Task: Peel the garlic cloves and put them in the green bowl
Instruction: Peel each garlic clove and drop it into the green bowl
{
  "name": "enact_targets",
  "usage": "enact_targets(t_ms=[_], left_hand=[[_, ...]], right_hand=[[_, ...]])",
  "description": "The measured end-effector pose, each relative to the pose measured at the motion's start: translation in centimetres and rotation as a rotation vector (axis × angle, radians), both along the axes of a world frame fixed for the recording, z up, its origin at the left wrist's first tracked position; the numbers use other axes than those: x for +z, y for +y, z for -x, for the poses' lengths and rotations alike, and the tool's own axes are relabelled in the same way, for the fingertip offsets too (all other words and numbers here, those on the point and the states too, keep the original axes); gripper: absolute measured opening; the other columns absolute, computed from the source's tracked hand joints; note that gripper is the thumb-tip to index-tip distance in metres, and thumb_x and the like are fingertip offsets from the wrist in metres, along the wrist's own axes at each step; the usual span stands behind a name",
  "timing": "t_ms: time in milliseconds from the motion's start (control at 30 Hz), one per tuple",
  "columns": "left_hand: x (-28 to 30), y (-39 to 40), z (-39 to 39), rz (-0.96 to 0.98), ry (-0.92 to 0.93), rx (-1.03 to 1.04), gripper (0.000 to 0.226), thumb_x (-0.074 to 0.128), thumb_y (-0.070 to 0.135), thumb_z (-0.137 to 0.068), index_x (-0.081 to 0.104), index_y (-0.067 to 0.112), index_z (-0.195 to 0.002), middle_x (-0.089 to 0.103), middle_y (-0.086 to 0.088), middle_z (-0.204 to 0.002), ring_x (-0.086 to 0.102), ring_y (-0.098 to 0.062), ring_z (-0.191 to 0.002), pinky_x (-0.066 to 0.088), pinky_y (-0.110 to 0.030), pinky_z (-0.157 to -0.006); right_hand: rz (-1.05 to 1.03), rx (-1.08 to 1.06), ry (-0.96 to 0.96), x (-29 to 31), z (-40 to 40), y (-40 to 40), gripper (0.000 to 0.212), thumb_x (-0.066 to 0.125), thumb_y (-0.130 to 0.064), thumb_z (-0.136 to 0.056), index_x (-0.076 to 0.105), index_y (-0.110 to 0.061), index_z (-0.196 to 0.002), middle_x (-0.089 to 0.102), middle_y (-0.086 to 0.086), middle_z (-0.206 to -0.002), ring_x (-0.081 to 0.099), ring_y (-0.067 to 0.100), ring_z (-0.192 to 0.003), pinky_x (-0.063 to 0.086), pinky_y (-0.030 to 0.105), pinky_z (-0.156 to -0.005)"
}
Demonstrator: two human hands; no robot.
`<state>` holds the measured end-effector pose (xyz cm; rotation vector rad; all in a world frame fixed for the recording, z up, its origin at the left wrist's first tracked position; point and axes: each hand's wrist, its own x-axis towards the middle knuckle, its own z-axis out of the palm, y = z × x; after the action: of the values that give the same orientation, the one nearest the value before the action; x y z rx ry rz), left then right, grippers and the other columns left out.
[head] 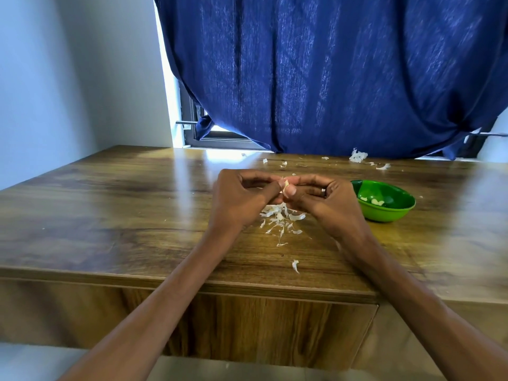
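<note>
Over the middle of the wooden table [110,215], my left hand [239,196] and my right hand [327,199] meet fingertip to fingertip. Both pinch one small pale garlic clove [285,185], mostly hidden by the fingers. A ring sits on my right hand. The green bowl [395,213] stands just right of my right hand, with a few peeled white cloves [375,201] inside it. A heap of white garlic skins [280,218] lies on the table directly under my hands.
More skin scraps are scattered along the table's far edge [358,156] and one lies near the front edge [295,266]. A blue curtain [330,78] hangs behind the table over a window. A white wall stands on the left.
</note>
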<state>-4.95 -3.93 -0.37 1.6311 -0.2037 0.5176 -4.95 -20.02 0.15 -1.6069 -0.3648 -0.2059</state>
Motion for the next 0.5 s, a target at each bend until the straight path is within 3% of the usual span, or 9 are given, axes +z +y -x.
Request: enact_targets(t_ms=[100, 267, 400, 500], left_hand=[[0.0, 0.1, 0.1, 0.009, -0.017, -0.005, 0.019, 0.085, 0.007, -0.080, 0.078, 0.008, -0.098, 0.079, -0.006, -0.081, 0.077, -0.023, -0.071, 0.065, -0.042, -0.075], [-0.2, 0.1, -0.5, -0.044, -0.058, 0.032, 0.016, 0.087, 0.010, -0.077, 0.077, 0.009, -0.089, 0.078, -0.004, -0.080, 0.077, -0.020, -0.075, 0.064, -0.043, -0.077], [-0.6, 0.2, -1.2, -0.041, -0.068, 0.011, 0.018, 0.086, 0.010, -0.079, 0.070, 0.017, -0.085, 0.077, -0.008, -0.083, 0.076, -0.026, -0.080, 0.062, -0.049, -0.082], [-0.8, 0.1, -1.3, -0.071, -0.066, -0.011, 0.021, 0.083, 0.008, -0.081, 0.066, 0.020, -0.083, 0.076, -0.009, -0.083, 0.076, -0.027, -0.080, 0.062, -0.045, -0.081]], right_hand=[[0.022, 0.006, 0.017, 0.0, 0.0, -0.1, 0.025, 0.081, -0.011, -0.078, 0.074, -0.013, -0.102, 0.079, 0.003, -0.092, 0.076, 0.017, -0.087, 0.061, 0.027, -0.077], [-0.077, 0.046, 0.054, 0.2, 0.0, -0.1, 0.027, 0.078, -0.003, -0.077, 0.073, -0.004, -0.104, 0.078, 0.009, -0.092, 0.076, 0.021, -0.086, 0.060, 0.021, -0.072], [-0.146, 0.048, 0.090, 0.3, 0.0, -0.2, 0.024, 0.074, 0.002, -0.080, 0.072, -0.001, -0.104, 0.078, 0.012, -0.092, 0.076, 0.019, -0.083, 0.059, 0.019, -0.070], [-0.167, 0.043, 0.110, 0.3, 0.1, -0.2, 0.022, 0.073, 0.004, -0.082, 0.072, -0.002, -0.103, 0.078, 0.012, -0.090, 0.076, 0.018, -0.081, 0.061, 0.021, -0.071]])
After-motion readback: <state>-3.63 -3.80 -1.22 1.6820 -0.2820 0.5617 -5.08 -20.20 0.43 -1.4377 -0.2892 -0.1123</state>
